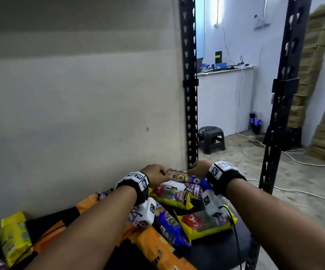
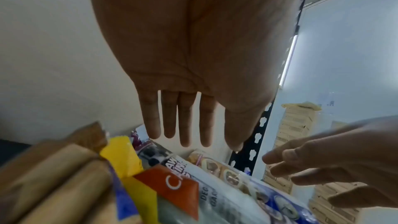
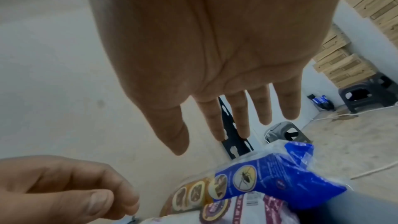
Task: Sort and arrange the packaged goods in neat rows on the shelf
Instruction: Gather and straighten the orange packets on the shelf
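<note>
From the head camera, the left hand [image 1: 154,173] and the right hand [image 1: 199,168] hovered at the far end of the dark shelf [image 1: 241,236], either side of a blue packet [image 1: 189,179] printed with round insect pictures. Whether either touched it could not be told there. Toward 6 o'clock lay two yellow packets [image 1: 172,196] and orange packs [image 1: 153,244]; another yellow pack [image 1: 13,238] sat at 8 o'clock.

In the left wrist view, the left hand [image 2: 193,54] was spread, fingers [image 2: 186,120] straight, holding nothing, above the blue packet [image 2: 277,202]. The right hand [image 2: 336,164] reached in at 4 o'clock.

In the right wrist view, the right hand [image 3: 215,48] was likewise flat and empty over the blue packet [image 3: 277,180]. The left hand [image 3: 71,188] showed at 8 o'clock with fingers loosely curled.
</note>
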`<state>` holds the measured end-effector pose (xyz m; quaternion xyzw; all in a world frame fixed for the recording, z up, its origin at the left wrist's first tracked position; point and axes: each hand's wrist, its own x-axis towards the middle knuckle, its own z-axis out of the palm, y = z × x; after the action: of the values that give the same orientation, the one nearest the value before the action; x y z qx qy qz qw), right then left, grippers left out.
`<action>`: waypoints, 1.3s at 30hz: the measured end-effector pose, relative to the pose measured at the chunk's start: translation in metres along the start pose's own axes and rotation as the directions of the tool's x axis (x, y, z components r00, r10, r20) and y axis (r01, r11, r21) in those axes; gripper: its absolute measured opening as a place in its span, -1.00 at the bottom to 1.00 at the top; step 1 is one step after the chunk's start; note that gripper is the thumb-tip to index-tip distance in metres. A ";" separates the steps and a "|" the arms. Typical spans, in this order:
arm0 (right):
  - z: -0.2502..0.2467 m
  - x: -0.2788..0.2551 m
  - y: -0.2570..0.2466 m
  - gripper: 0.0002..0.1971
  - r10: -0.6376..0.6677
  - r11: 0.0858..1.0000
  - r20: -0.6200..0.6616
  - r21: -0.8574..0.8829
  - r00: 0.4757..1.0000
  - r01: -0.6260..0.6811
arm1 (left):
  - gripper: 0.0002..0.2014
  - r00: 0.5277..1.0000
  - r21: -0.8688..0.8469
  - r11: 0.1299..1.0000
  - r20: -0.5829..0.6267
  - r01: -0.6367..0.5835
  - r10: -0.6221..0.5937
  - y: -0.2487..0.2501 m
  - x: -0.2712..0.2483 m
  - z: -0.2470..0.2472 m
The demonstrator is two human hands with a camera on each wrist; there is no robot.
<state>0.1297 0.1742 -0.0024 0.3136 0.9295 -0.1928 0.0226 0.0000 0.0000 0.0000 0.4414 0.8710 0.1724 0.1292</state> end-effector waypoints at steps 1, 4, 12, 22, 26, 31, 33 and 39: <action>0.003 0.007 0.002 -0.49 0.019 1.000 0.000 -0.012 1.000 -0.019 | -0.67 0.999 -0.001 1.000 0.029 0.015 -0.015 0.000 0.006 0.001; 0.008 0.021 0.003 -0.47 0.052 0.998 0.046 -0.028 0.998 -0.051 | -0.68 0.997 0.126 0.992 0.076 -0.015 0.005 -0.002 0.022 0.002; 0.026 0.046 0.007 -0.28 0.028 0.989 0.123 -0.147 0.992 -0.010 | -0.53 0.979 0.201 0.978 0.204 -0.056 0.014 -0.017 0.049 0.010; 0.023 0.054 0.010 -0.11 0.063 0.992 0.029 -0.109 0.998 -0.059 | -0.41 0.965 0.530 0.823 0.251 -0.204 0.077 -0.015 0.046 0.007; 0.005 0.026 0.000 -0.27 0.085 0.996 -0.083 0.019 0.993 -0.084 | -0.30 0.982 0.690 0.701 0.166 -0.182 0.091 -0.012 0.039 0.002; -0.008 0.003 -0.008 -0.34 0.102 0.990 -0.203 0.117 0.974 -0.079 | -0.37 0.985 0.631 0.756 0.085 -0.172 0.153 -0.011 0.015 -0.019; -0.013 -0.009 -0.013 -0.44 0.094 0.986 -0.220 0.154 0.971 -0.061 | -0.40 0.991 0.579 0.807 0.025 -0.122 0.131 -0.015 -0.002 -0.030; -0.001 -0.046 -0.034 -0.40 0.008 0.963 -0.211 0.266 0.978 0.049 | -0.35 0.993 0.348 0.935 -0.109 0.072 -0.035 -0.041 -0.073 -0.040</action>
<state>0.1470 0.1233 0.0178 0.3227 0.8950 -0.2835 -0.1205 -0.0024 -0.0894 0.0246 0.4242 0.9049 0.0328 0.0086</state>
